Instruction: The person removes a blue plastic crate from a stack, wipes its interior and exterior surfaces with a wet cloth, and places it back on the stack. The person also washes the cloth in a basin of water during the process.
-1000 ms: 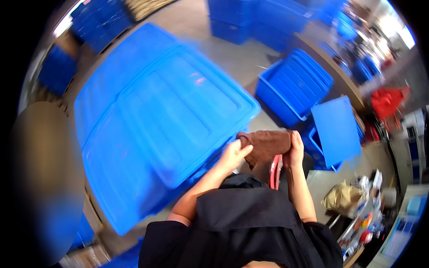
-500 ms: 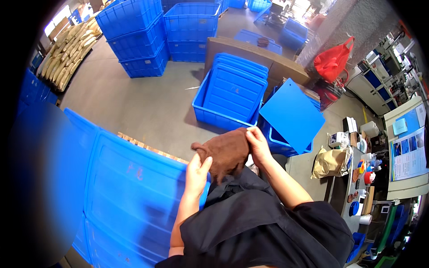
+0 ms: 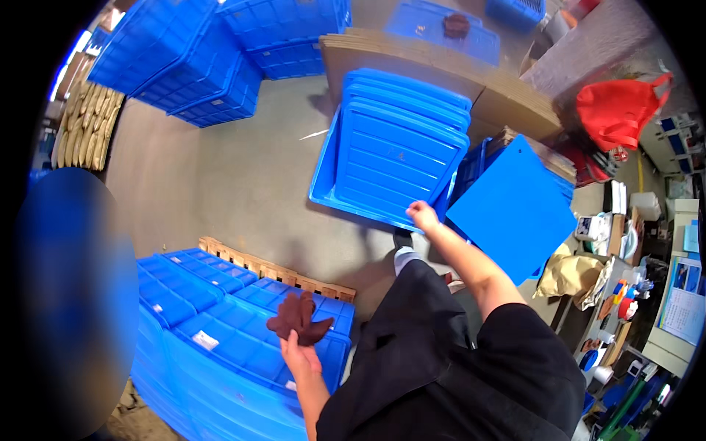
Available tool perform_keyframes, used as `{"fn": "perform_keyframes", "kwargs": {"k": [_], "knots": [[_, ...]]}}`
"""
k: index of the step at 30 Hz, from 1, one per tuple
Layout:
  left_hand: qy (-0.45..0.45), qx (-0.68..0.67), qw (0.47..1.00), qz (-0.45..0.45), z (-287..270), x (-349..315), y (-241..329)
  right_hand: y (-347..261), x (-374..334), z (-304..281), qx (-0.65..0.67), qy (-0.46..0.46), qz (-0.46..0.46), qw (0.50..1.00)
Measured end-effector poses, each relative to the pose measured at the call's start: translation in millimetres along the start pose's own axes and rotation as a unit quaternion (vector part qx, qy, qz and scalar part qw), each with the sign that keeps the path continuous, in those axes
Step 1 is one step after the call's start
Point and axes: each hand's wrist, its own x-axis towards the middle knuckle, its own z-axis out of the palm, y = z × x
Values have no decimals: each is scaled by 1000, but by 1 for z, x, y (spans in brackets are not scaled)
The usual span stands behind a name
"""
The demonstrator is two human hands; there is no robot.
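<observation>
My left hand (image 3: 300,356) is closed on a crumpled, soft brown cloth (image 3: 300,317) with several floppy lobes. It holds the cloth above the blue lidded crates (image 3: 254,351) at the lower left. Out to the front, my right hand (image 3: 423,215) has its fingers curled, and nothing shows in them. It appears over the near edge of a blue bin (image 3: 323,192) holding several tilted blue lids (image 3: 401,151); whether it touches the bin I cannot tell.
A wooden pallet (image 3: 276,273) edges out beside the crates. Right of the bin lies a flat blue sheet (image 3: 515,209) on another container. Cardboard panels (image 3: 401,62) stand behind. Stacked blue crates (image 3: 195,81) rise at the far left; a cluttered bench (image 3: 599,323) runs along the right.
My hands have moved apart. The right hand has let go of the brown cloth and reached forward; the left has carried it down and left. The view has shifted, with the bin now appearing larger.
</observation>
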Motion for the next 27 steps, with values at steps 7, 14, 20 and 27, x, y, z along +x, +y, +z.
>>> {"fn": "perform_keyframes", "kwargs": {"k": [7, 14, 20, 27], "knots": [[51, 41, 992, -110, 93, 47, -44, -17, 186, -116, -322, 173, -67, 928], [19, 137, 982, -132, 164, 70, -55, -58, 218, -130, -430, 84, 12, 899], [-25, 165, 977, -131, 166, 90, -64, -51, 220, -132, -401, 173, -25, 899], [-30, 97, 985, -141, 150, 77, -53, -51, 154, -142, -348, 51, -168, 921]]}}
